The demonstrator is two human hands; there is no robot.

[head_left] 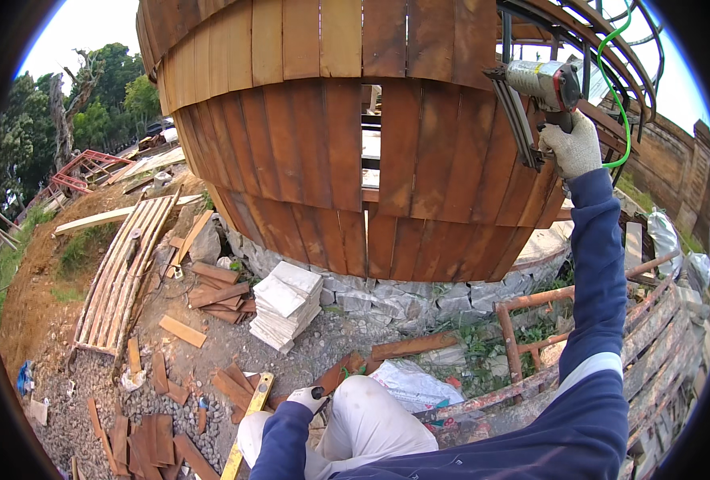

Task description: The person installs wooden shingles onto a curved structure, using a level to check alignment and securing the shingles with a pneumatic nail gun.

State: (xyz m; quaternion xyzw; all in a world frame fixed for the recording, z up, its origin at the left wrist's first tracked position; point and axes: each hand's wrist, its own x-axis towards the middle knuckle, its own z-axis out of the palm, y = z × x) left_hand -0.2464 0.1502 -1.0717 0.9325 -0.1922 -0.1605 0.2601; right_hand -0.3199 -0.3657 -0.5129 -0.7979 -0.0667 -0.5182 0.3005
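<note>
My right hand (pixel 573 146), in a pale work glove, is closed round the grip of a nail gun (pixel 537 83). The arm reaches up to the right, and the gun is held up beside the right part of a curved wall of brown wooden boards (pixel 419 152). A green air hose (pixel 601 60) loops past it. Down by my knee, my left hand (pixel 305 398), also gloved, is closed round a black-ended object (pixel 317 392) whose kind cannot be made out. A yellow spirit level (pixel 247 426) slants beside my left arm. A narrow gap shows between boards in the wall's middle.
Stacked white tiles (pixel 285 302) stand on the gravel below the wall. Loose brown boards (pixel 151 440) are strewn at lower left, near a slatted frame (pixel 124 268). A rusty metal scaffold rail (pixel 509 344) and a white sack (pixel 415 384) lie close on my right.
</note>
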